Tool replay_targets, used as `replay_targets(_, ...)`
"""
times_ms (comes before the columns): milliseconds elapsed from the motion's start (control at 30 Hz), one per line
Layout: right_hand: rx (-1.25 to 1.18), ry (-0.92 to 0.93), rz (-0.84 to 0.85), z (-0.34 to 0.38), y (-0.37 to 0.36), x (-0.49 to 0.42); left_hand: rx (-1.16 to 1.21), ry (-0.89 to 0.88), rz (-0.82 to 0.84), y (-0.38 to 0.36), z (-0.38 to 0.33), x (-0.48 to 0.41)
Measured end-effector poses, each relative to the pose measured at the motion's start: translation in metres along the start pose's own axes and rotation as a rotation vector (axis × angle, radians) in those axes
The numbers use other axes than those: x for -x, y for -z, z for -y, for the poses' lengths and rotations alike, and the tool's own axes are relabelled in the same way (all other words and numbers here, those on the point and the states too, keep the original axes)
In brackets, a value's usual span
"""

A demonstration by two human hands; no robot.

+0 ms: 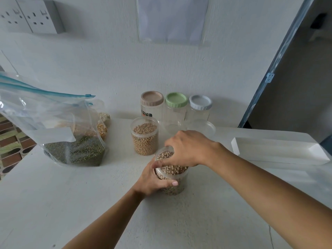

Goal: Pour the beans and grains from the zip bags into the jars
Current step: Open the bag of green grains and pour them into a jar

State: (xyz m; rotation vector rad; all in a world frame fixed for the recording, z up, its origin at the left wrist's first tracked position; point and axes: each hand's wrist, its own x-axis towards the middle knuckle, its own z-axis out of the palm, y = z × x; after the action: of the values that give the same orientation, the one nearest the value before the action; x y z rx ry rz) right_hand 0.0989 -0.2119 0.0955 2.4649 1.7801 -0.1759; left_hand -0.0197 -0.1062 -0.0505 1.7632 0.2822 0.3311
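Two jars amid the worktop (71, 203) hold beans; left grip (154, 182) curls round the nearer jar (173, 171), right grip (186, 150) clasps its rim from above; farther jar (144, 139) stands open; three lidded jars (176, 112) line the back edge; zip bag (53, 121) of green beans (80, 151) near left edge.

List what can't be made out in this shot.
Head view, held jar: whether its mouth is lidded, covered by the right hand.
Head view, rear bags: their contents, mostly behind the green-bean bag.
Head view, beige-lidded jar: its label, too small and partly behind the soybean jar.
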Motion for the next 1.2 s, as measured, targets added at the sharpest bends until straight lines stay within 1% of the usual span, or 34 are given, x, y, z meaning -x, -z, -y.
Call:
replay_targets(67, 0.021, -0.03, 0.021, 0.0, 0.002, 0.0, 0.005, -0.015, 0.011, 0.001, 0.001, -0.001)
replay_targets(133, 0.013, -0.014, 0.085, -0.002, 0.003, 0.001, 0.019, -0.002, -0.008, 0.002, 0.002, -0.001)
replay_targets(200, -0.06, 0.027, 0.13, -0.002, 0.003, 0.003, 0.021, -0.008, -0.015, 0.002, 0.004, -0.002)
replay_targets(267, -0.12, 0.1, 0.133, -0.001, 0.002, 0.003, -0.001, -0.015, -0.023, 0.001, 0.003, -0.002)
replay_targets(333, -0.139, 0.177, 0.135, -0.002, 0.002, -0.001, -0.008, -0.021, -0.023, 0.001, 0.001, -0.002)
replay_targets(433, -0.176, 0.254, 0.187, -0.009, 0.006, -0.004, 0.006, -0.025, -0.009, 0.0, 0.0, -0.003)
replay_targets(567, -0.223, 0.297, 0.227, -0.016, 0.019, -0.006, 0.032, -0.022, 0.004, 0.0, -0.002, -0.001)
replay_targets(700, -0.199, 0.266, 0.268, -0.016, 0.013, -0.009, 0.04, -0.017, 0.002, 0.0, -0.001, -0.001)
replay_targets(933, -0.165, 0.226, 0.227, -0.012, 0.008, -0.012, 0.033, -0.026, -0.014, 0.0, -0.001, -0.002)
replay_targets(1033, -0.125, 0.158, 0.195, -0.012, 0.01, -0.009, 0.021, -0.033, -0.027, 0.001, -0.001, -0.002)
replay_targets(1200, -0.096, -0.012, 0.096, -0.011, 0.001, -0.003, 0.028, -0.05, 0.026, 0.006, -0.001, -0.002)
